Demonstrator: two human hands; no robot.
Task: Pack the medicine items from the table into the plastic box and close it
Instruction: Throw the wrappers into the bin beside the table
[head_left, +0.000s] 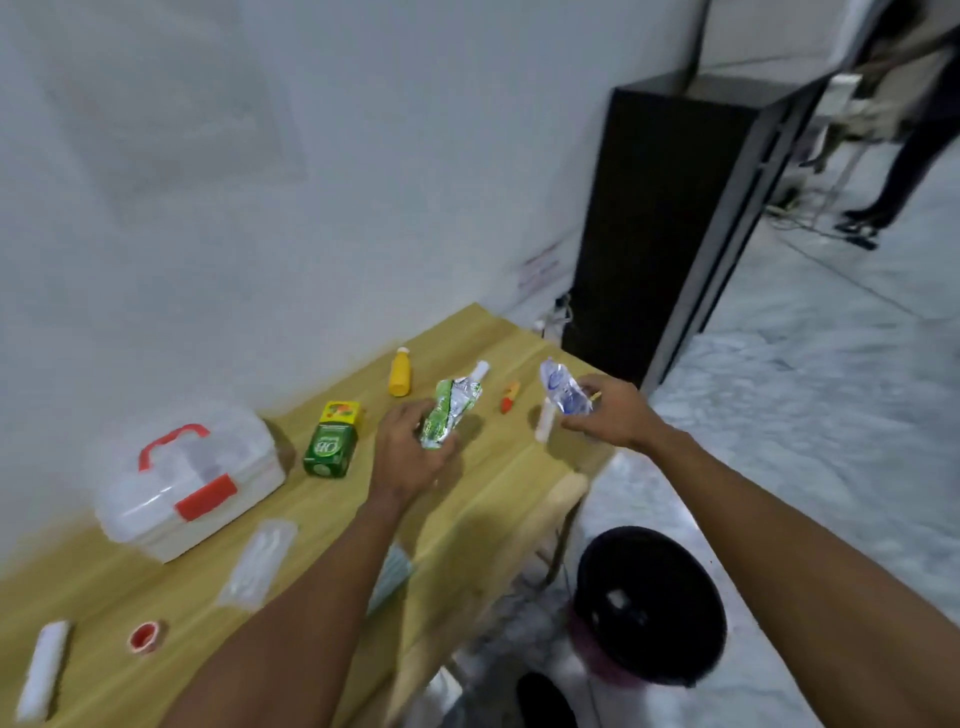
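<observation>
The clear plastic box (192, 480) with a red handle and red latch sits shut at the table's left. My left hand (408, 454) grips a green and silver spout pouch (449, 410) above the table's middle. My right hand (610, 410) holds a blue and white pouch (561, 389) near the table's right edge. On the wooden table (493, 493) lie a green carton (332, 439), a yellow bottle (401, 372), a small orange tube (510, 396), a white tube (545, 422), a clear packet (258, 564), a red tape roll (146, 636) and a white roll (44, 667).
A folded pale item (394, 574) lies partly under my left forearm. A black bin (649, 605) stands on the floor right of the table. A dark cabinet (670, 218) stands behind the table's far end, and a person's legs (893, 171) show at the far right.
</observation>
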